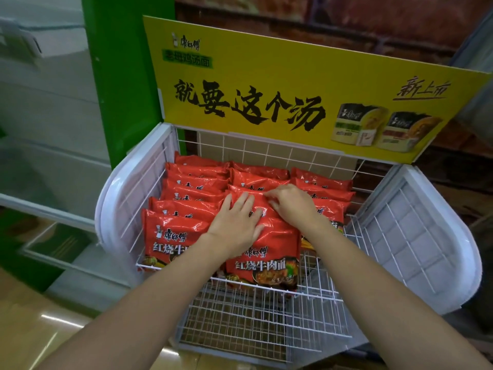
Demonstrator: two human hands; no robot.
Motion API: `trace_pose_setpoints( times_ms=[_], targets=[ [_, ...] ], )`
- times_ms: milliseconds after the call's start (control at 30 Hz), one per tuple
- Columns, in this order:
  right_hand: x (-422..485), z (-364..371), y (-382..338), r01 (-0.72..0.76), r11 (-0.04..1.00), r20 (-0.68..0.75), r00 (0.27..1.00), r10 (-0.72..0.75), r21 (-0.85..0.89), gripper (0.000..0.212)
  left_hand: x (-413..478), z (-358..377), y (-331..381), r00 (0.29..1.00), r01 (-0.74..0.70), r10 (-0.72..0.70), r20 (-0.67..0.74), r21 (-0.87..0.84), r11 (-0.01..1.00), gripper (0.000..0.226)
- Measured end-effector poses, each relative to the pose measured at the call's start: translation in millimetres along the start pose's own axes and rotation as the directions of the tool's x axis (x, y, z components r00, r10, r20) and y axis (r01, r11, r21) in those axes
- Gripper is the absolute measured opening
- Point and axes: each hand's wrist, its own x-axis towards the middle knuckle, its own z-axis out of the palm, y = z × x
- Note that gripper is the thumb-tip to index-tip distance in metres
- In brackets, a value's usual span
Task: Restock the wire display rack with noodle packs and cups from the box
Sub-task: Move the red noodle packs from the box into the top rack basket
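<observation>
— What's the grip?
— The left hand (236, 225) has fingers (246, 202) straight, pressing flat on a glossy red noodle pack (277, 236). The right hand (292, 208) curls its fingers (272, 196), pinching the crimped top edge.
— And the pack?
— Middle row of the white wire rack (253, 316), with crinkly film packs (181, 225) at nine and three o'clock. The forearm (373, 263) half hides the right row.

Green pillar (120, 89) beside yellow sign (266, 68)

Red packs (186, 206) fill white wire rack (400, 236).
Three rows, overlapped, leaning back; front middle pack (266, 257) lies on top, label up.
</observation>
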Motion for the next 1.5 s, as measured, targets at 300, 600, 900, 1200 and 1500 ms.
trace_pose_setpoints(
  times_ms=[300,600,900,1200,1500],
  targets=[
    [-50.0,9.4,10.0,-0.217,0.866,-0.185,0.926,0.329,0.451,0.027,-3.7,18.9,36.7,0.988,-0.137,0.132,0.081,0.06,0.989,0.114],
    [-45.8,8.2,11.3,-0.363,0.68,0.019,0.889,0.457,0.636,0.026,-2.3,-1.2,60.9,0.991,-0.1,0.087,0.101,0.129,0.987,0.107],
    [-59.8,1.2,13.9,-0.369,0.577,0.063,0.875,0.48,0.729,0.033,3.0,17.7,66.6,0.997,-0.079,0.078,0.024,0.056,0.995,0.096],
    [-103.6,-11.2,-3.3,-0.43,0.496,0.031,0.778,0.627,0.754,0.037,-1.0,-10.9,68.1,0.975,-0.126,0.075,-0.211,-0.238,0.963,0.064],
    [-186.2,-28.4,-19.1,-0.455,0.269,0.016,0.531,0.847,0.849,0.021,-16.7,-34.4,108.8,0.882,-0.428,0.183,-0.435,-0.575,0.697,0.038]
  ],
)
